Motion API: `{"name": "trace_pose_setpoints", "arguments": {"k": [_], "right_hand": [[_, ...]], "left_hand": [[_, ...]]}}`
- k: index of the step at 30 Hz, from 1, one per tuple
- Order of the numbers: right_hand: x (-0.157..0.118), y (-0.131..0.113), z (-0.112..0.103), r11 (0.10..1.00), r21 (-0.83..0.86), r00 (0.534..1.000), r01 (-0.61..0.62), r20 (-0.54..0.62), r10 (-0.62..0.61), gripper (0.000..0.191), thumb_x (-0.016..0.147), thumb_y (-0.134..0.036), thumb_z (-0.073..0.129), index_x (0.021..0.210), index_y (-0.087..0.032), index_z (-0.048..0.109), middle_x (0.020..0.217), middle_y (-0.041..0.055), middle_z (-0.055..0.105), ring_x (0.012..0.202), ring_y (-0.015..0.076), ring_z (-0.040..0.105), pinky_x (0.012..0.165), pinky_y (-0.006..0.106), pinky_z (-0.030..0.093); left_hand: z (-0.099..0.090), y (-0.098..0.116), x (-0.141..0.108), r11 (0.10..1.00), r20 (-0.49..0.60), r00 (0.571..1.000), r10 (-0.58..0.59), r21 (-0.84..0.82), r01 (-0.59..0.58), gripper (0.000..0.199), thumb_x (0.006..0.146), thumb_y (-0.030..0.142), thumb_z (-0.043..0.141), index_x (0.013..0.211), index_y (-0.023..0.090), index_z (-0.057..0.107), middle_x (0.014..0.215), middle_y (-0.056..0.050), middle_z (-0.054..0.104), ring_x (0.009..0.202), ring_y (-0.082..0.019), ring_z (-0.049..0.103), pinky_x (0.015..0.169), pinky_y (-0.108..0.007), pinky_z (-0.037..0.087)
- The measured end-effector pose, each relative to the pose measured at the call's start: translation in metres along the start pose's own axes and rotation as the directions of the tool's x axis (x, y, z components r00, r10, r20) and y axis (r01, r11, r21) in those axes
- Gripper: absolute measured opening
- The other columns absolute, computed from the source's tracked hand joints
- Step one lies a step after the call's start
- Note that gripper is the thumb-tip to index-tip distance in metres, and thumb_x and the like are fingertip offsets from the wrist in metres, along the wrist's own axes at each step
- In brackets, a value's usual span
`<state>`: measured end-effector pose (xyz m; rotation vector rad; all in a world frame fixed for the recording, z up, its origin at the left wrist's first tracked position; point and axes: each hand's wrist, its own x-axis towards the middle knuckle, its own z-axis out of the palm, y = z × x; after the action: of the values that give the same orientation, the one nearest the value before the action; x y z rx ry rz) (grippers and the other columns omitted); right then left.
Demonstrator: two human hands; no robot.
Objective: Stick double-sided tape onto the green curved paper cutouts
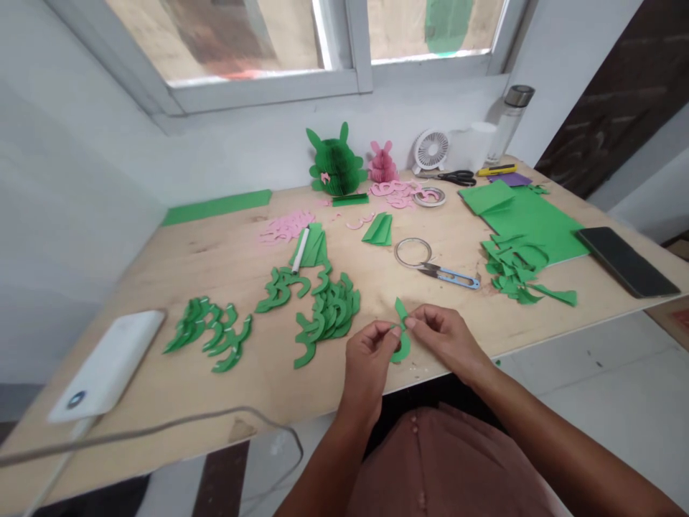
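Near the table's front edge, my left hand (372, 353) pinches a curved green paper piece (401, 350) between thumb and fingers. Just to its right, my right hand (442, 336) has its thumb and fingertips closed on the upper part of the green paper, where a pointed tip sticks up. Whether this is one piece or two I cannot tell. Left of my hands lies a pile of curved green pieces (334, 309), with a smaller group (277, 287) behind it. Farther left are green curved pieces with whitish strips (207, 330).
Blue snips (452, 276) and a tape ring (413, 253) lie beyond my hands. Green scraps (517, 267), green sheets (543, 215) and a phone (627, 260) are at right. A white power bank (110, 362) with cables is at left. Paper figures (336, 165) and a fan (431, 150) stand behind.
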<state>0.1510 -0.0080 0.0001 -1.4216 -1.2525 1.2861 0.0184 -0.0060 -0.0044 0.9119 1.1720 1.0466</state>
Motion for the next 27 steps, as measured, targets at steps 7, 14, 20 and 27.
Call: {"name": "trace_pose_setpoints", "arguments": {"k": [7,14,20,27], "right_hand": [[0.005,0.002,0.000,0.995,0.101,0.999,0.001,-0.033,0.002,0.034,0.074,-0.048,0.059,0.064,-0.017,0.053,0.056,-0.0045,0.043,0.053,0.0085,0.036,0.051,0.023,0.030],[0.012,0.000,-0.004,0.999,0.045,0.999,0.018,-0.039,-0.016,0.029,0.074,-0.041,0.059,0.061,-0.017,0.050,0.054,-0.0062,0.037,0.050,0.0072,0.032,0.048,0.021,0.027],[0.032,0.005,-0.007,0.942,-0.310,0.990,0.127,-0.012,-0.138,0.027,0.080,-0.035,0.052,0.060,-0.018,0.050,0.053,-0.0045,0.043,0.050,0.0088,0.038,0.049,0.022,0.028],[0.036,0.012,-0.008,0.467,-0.862,0.887,0.199,-0.044,-0.460,0.021,0.086,-0.031,0.048,0.092,-0.017,0.063,0.079,0.0049,0.065,0.072,0.0183,0.058,0.062,0.028,0.039]], "left_hand": [[-0.003,-0.001,-0.001,0.985,0.168,0.982,-0.090,0.158,0.064,0.018,0.070,0.031,0.063,0.069,0.013,0.061,0.058,0.000,0.058,0.050,-0.008,0.046,0.045,-0.018,0.035],[-0.010,-0.010,-0.010,0.925,0.182,0.982,0.038,0.365,-0.104,0.025,0.076,0.026,0.055,0.099,0.016,0.057,0.065,0.000,0.063,0.053,-0.011,0.054,0.048,-0.021,0.042],[-0.019,-0.016,-0.016,0.397,0.255,0.782,0.568,0.747,-0.532,0.032,0.082,0.013,0.047,0.113,0.019,0.056,0.109,-0.009,0.063,0.104,-0.021,0.057,0.090,-0.037,0.047],[-0.018,-0.029,-0.012,0.062,0.523,0.689,0.502,0.772,-0.632,0.032,0.085,0.021,0.047,0.114,0.016,0.058,0.130,-0.009,0.055,0.127,-0.030,0.041,0.103,-0.052,0.036]]}}
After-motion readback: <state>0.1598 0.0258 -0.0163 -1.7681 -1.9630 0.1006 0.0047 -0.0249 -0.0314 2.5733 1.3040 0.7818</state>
